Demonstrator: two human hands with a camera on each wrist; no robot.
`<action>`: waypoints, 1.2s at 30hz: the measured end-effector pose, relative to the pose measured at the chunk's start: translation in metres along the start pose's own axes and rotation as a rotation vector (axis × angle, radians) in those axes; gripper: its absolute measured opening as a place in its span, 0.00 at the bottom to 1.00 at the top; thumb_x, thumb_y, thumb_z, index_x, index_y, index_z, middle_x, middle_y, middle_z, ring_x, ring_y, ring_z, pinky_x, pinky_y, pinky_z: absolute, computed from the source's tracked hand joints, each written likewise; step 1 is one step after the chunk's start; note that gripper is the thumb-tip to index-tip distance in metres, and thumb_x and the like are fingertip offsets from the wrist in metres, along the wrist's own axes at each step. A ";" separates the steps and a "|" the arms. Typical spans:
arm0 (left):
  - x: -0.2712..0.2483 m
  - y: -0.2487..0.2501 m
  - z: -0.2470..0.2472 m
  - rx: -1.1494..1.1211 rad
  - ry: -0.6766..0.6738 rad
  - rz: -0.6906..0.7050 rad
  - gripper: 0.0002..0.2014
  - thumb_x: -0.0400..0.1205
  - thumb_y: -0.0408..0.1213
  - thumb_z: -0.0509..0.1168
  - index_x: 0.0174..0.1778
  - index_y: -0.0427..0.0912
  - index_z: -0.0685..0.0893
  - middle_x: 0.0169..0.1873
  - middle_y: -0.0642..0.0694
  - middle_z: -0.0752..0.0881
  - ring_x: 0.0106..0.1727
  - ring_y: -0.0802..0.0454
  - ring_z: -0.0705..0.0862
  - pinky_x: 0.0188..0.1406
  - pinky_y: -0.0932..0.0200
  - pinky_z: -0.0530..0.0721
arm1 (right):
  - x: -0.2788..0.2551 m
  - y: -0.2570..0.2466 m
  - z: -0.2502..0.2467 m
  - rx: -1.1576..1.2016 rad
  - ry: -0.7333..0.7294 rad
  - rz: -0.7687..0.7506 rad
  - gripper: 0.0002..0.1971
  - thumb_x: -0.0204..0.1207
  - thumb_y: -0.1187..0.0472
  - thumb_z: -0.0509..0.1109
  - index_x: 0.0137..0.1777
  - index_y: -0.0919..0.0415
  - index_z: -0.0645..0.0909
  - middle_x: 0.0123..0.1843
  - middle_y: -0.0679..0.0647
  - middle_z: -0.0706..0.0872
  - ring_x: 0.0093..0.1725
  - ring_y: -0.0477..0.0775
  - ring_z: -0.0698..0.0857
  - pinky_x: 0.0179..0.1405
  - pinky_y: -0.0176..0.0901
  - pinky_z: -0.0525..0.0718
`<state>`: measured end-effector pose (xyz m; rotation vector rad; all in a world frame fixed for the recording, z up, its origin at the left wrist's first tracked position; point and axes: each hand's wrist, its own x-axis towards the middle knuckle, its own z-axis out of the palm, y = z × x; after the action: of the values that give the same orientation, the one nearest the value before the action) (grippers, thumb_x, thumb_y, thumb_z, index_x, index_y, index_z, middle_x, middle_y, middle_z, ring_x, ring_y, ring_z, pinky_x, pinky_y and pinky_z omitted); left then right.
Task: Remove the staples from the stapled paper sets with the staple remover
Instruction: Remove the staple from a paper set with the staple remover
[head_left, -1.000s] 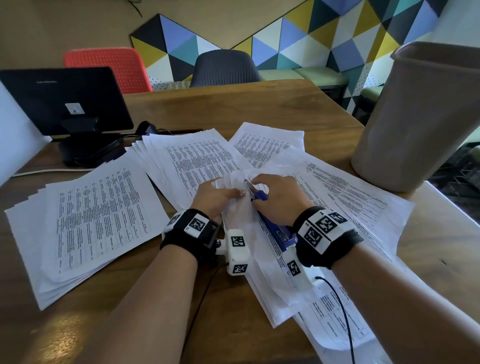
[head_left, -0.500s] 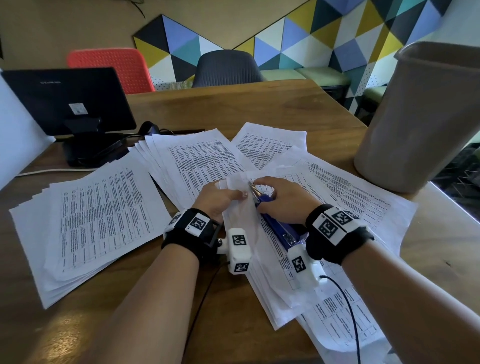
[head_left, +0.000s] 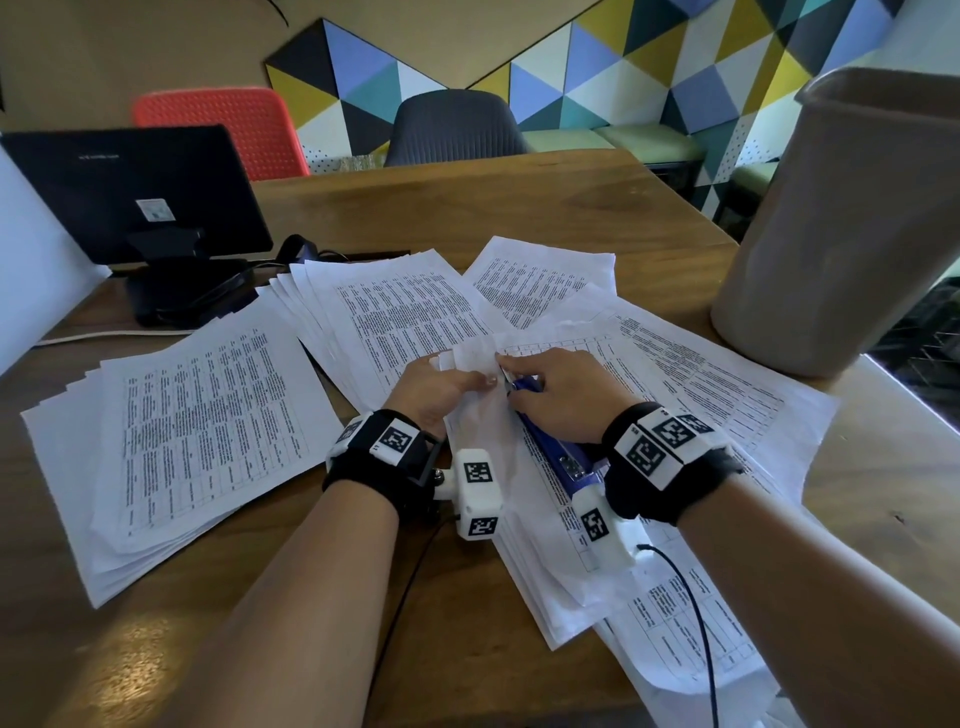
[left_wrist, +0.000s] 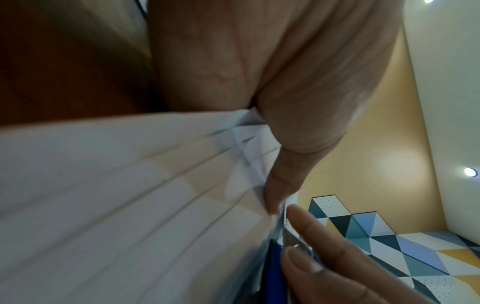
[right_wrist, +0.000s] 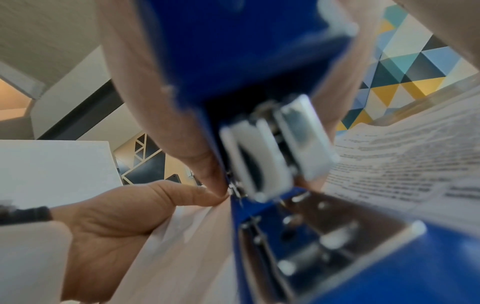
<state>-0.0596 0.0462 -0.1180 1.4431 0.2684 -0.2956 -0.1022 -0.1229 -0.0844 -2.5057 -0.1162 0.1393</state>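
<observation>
Both hands at paper set (head_left: 480, 364) corner, staple remover (head_left: 550, 452) in right grip

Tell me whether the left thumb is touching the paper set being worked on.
Touching. The left wrist view shows the left thumb pressed against the folded corner of the paper set; the head view agrees, with the left hand pinching that corner.

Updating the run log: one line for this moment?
left hand: pinches paper set corner | right hand: holds blue staple remover, tip at corner | staple: not visible
</observation>
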 end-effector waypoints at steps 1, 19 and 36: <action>0.000 0.000 0.000 -0.003 0.004 -0.001 0.17 0.73 0.18 0.78 0.57 0.29 0.90 0.50 0.32 0.93 0.51 0.35 0.93 0.53 0.37 0.92 | 0.001 0.000 0.001 -0.007 0.007 -0.003 0.26 0.85 0.54 0.70 0.83 0.43 0.77 0.75 0.53 0.86 0.71 0.55 0.84 0.60 0.34 0.72; -0.008 0.006 0.008 0.028 0.037 0.036 0.16 0.67 0.16 0.79 0.51 0.28 0.92 0.44 0.34 0.94 0.47 0.36 0.94 0.50 0.41 0.93 | -0.005 -0.001 -0.003 -0.237 -0.006 -0.170 0.24 0.87 0.59 0.63 0.84 0.55 0.77 0.45 0.53 0.80 0.59 0.62 0.86 0.53 0.40 0.73; -0.015 0.011 0.009 0.125 0.036 0.100 0.16 0.68 0.23 0.82 0.50 0.37 0.93 0.46 0.40 0.95 0.51 0.39 0.94 0.62 0.36 0.89 | -0.021 0.017 -0.035 -0.199 0.123 -0.167 0.25 0.88 0.54 0.65 0.85 0.46 0.74 0.43 0.45 0.74 0.51 0.50 0.76 0.50 0.37 0.68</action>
<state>-0.0695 0.0386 -0.1018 1.5812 0.2087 -0.2081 -0.1175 -0.1597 -0.0649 -2.6803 -0.3010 -0.1005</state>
